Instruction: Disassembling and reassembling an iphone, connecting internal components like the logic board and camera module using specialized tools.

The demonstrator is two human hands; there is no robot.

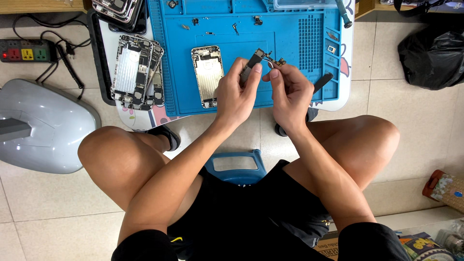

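Note:
My left hand pinches a small dark phone circuit board between thumb and fingers, held above the blue work mat. My right hand grips a thin tool, and its tip touches the small gold part at the board's right end. An opened phone housing lies face-up on the mat just left of my hands.
A stack of opened phone housings lies at the mat's left edge, with more at the top left. A power strip and a grey fan base sit on the floor left. A black bag is at right.

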